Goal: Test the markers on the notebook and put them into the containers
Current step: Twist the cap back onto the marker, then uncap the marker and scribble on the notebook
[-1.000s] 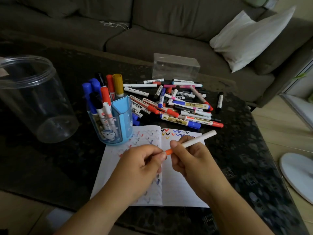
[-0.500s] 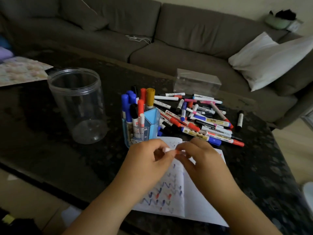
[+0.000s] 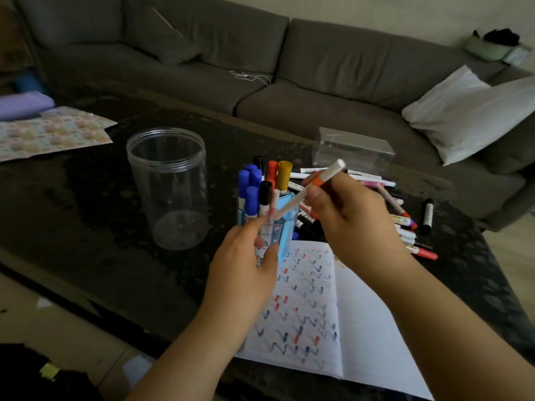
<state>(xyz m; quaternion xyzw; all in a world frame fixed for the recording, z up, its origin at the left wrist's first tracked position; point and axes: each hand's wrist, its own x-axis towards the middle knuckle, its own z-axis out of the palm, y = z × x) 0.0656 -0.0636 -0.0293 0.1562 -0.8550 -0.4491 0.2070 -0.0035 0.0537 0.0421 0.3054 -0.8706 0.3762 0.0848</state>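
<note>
Far left on the dark counter (image 3: 86, 198) lies a patterned sheet of paper (image 3: 49, 133), with something lilac (image 3: 23, 104) behind it. Next along stands a clear plastic jar (image 3: 168, 186), upright, nothing visible inside it. Just beside it is the blue pen holder (image 3: 285, 227), packed with capped markers standing on end, blue, black, red and yellow caps (image 3: 284, 174) poking up.

The left hand (image 3: 246, 270) is at the holder's near side, fingers curled toward it; whether they truly grip it or just touch I cannot tell. The right hand (image 3: 347, 215) pinches a white marker with an orange band (image 3: 321, 180), held tilted above the holder, its lower end down among the standing markers, its upper end pointing up and right.

Below the hands the open notebook (image 3: 362, 328) lies flat, its left page covered in red and blue zigzag marks. Behind the right hand sprawls a loose pile of markers (image 3: 405, 224), one black marker (image 3: 427, 211) lying slightly apart at its right edge. A clear plastic box (image 3: 353, 150) sits behind the pile. Beyond the counter runs a grey sofa (image 3: 289, 68) with a white pillow (image 3: 469, 111) at its right.
</note>
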